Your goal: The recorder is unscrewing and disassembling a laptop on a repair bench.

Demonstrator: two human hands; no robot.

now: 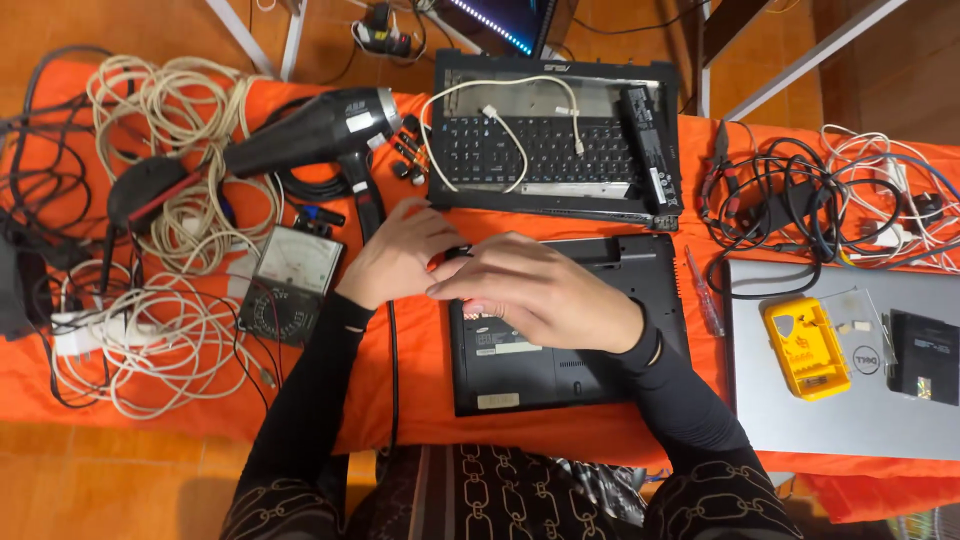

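laptop (560, 350): black, upside down, labels showing | left hand (395, 255), right hand (530, 290): on its top-left corner, grip unclear

Seen from above: left hand (400, 255) and right hand (535, 290) meeting over the top left corner of a black laptop base (560, 360), lying underside up on the orange-covered table (420, 400). Fingers (450, 262) closing around something small and dark, too hidden to identify. Just above the base, an opened keyboard shell (555, 150). Left of it, a black hair dryer (320, 130), an analog meter (292, 280) and pale tangled cables (170, 330). Right of it, a silver laptop (840, 400) bearing a yellow bit case (806, 347).
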